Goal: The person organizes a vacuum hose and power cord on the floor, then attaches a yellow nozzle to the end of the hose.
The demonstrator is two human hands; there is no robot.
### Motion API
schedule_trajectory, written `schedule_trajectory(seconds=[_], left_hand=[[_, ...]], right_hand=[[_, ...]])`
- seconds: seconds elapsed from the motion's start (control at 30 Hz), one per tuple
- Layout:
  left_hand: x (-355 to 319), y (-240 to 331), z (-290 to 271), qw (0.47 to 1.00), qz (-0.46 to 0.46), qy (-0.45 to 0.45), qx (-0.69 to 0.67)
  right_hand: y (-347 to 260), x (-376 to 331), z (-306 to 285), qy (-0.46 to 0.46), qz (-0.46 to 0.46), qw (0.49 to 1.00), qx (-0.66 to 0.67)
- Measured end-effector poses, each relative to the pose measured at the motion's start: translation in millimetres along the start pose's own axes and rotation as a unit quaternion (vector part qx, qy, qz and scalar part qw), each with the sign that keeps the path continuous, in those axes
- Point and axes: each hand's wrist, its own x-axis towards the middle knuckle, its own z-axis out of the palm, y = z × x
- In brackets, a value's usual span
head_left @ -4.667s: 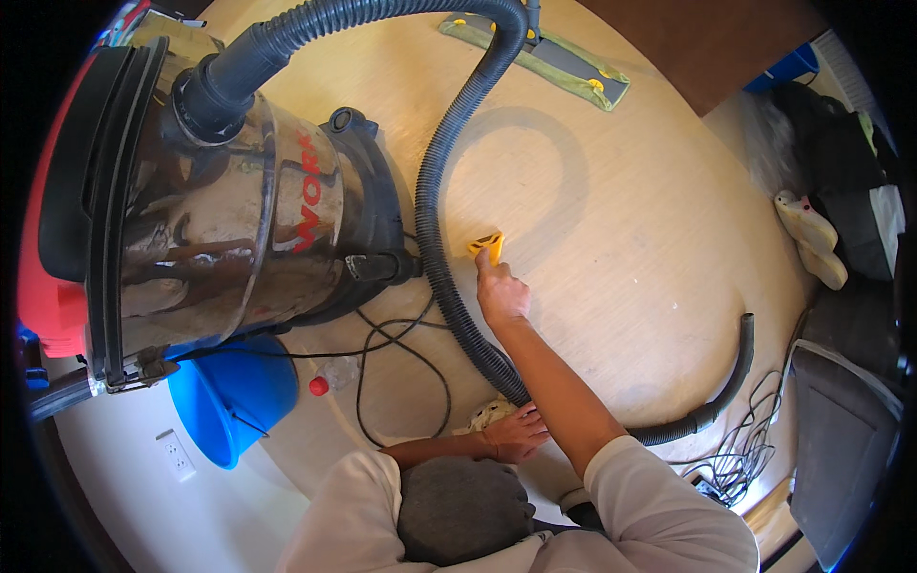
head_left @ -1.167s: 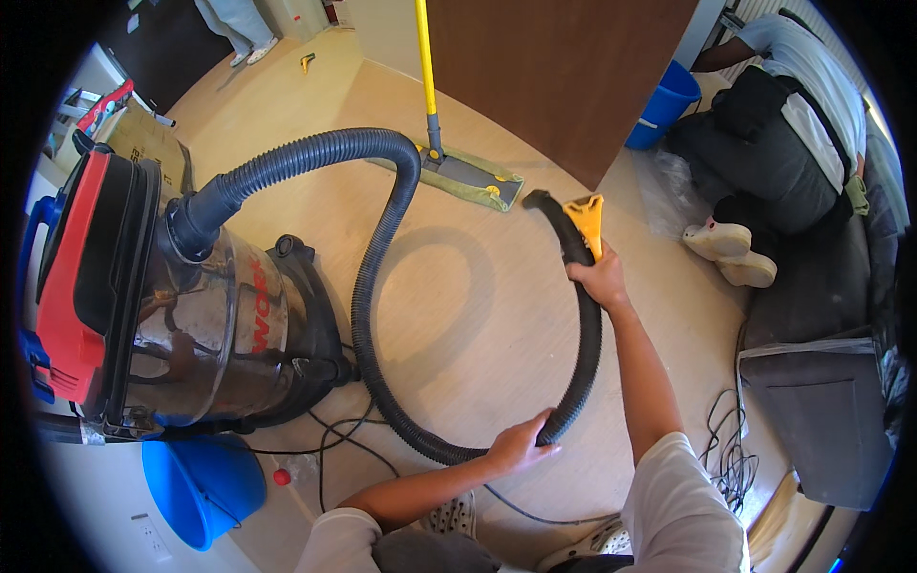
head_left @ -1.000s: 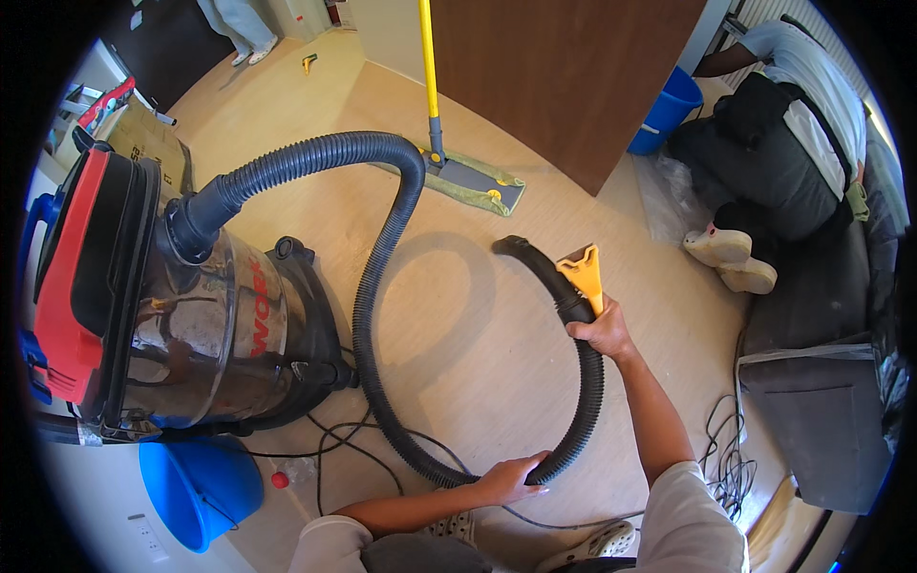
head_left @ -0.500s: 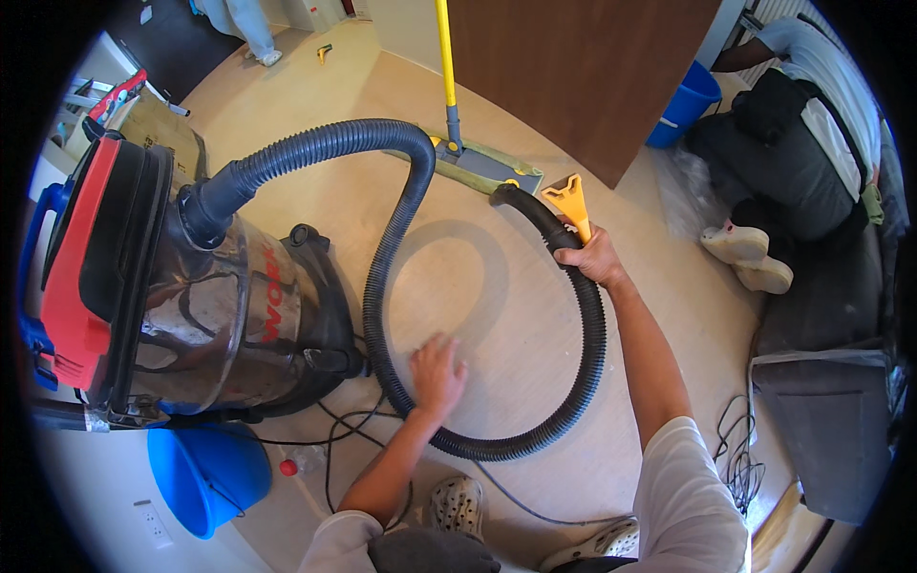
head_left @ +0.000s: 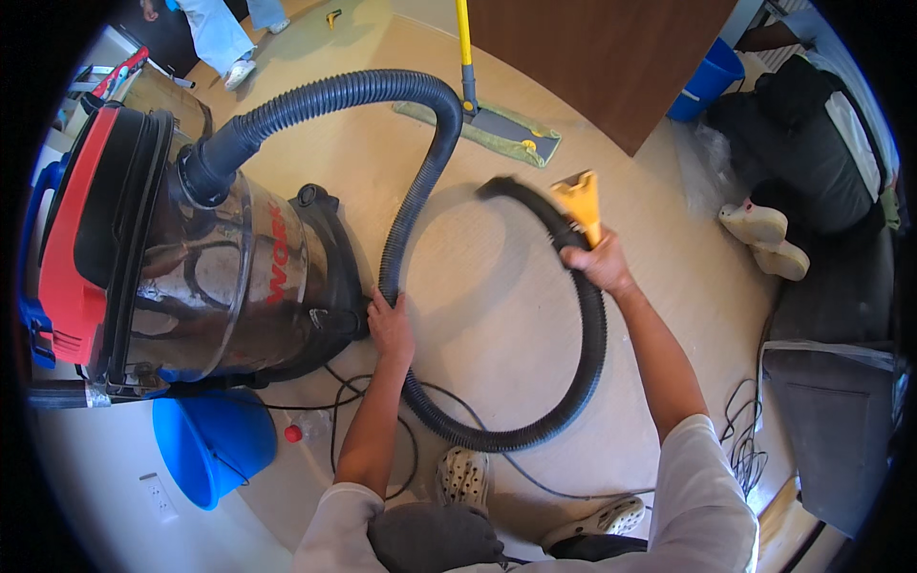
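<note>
A ribbed black vacuum hose (head_left: 594,353) loops across the floor in front of me from a drum-shaped vacuum cleaner (head_left: 215,286) with a metal body and a red and black top. My right hand (head_left: 602,263) is closed around the hose near its free curved end. The same hand also holds a yellow scraper-like tool (head_left: 580,198) with a flared head, pointing away from me. On the nearer left run of the hose, my left hand (head_left: 390,328) has its fingers closed against the tube, beside the vacuum's base.
A flat mop (head_left: 506,134) with a yellow pole lies ahead, near a brown door panel (head_left: 583,67). Blue buckets (head_left: 210,449) stand lower left and far right. Black cables (head_left: 411,449) cross the floor by my feet. One person crouches right; another's legs (head_left: 215,33) show far left.
My left hand has moved left and forward from above the floor onto the hose. The hose's upper arch has risen. My right hand keeps its hold. A person's legs have come nearer at far left.
</note>
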Motion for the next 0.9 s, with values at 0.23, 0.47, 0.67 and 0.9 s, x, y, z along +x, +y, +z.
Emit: schedule_trajectory(seconds=[0.23,0.47,0.67,0.9], left_hand=[[-52.7,-1.2,-17.1,0.998,0.017,-0.055,-0.018],[-101.8,-16.0,-47.1,0.994,-0.033,-0.007,-0.101],[-121.4,-31.5,-59.1,0.979,-0.008,0.090,-0.183],[-131.9,-32.4,-77.2,0.969,-0.008,0.129,-0.209]], right_hand=[[-2.3,-108.8,-33.6,-0.085,0.036,0.983,-0.160],[-16.0,-156.2,-31.1,-0.096,0.072,0.983,-0.139],[-8.8,-107.8,17.0,-0.069,0.012,0.990,-0.120],[5.6,-58.8,74.7,-0.129,0.021,0.989,-0.065]])
